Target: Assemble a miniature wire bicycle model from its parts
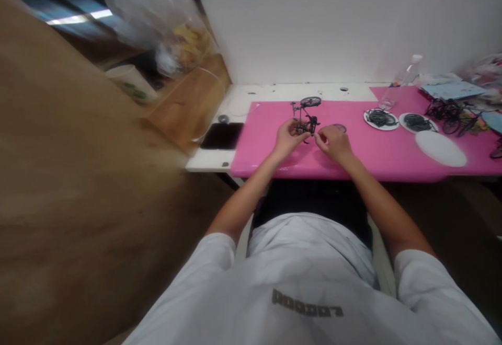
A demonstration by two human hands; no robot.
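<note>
Left hand (289,138): fingers and thumb closed on the near part of a small dark bicycle (312,121), which stands out in front of the person, between both hands.
Right hand (332,140): fingertips drawn narrow, just beside the bicycle's near end; whether they pinch a small part cannot be told.
Frame: appears largely built, with dark pieces clustered close to the left fingertips.
Fitted wheel (311,102): at the bicycle's far end, beyond the left hand; this much looks done.
Near end: no second wheel can be made out there, so that side seems unfinished, though the fingers partly hide it.
Loose ring (340,127): on the pink cover (251,149) just behind the right hand, probably a wheel not yet fitted.
Plates: a nearer plate (386,128) and a farther plate (402,121), to the right of the right hand, both bearing dark parts that suggest more pieces remain.
Other bicycles (451,117): bunched well to the right of both hands on the worktop (282,92), seemingly further along; their exact number and completeness are unclear.
</note>
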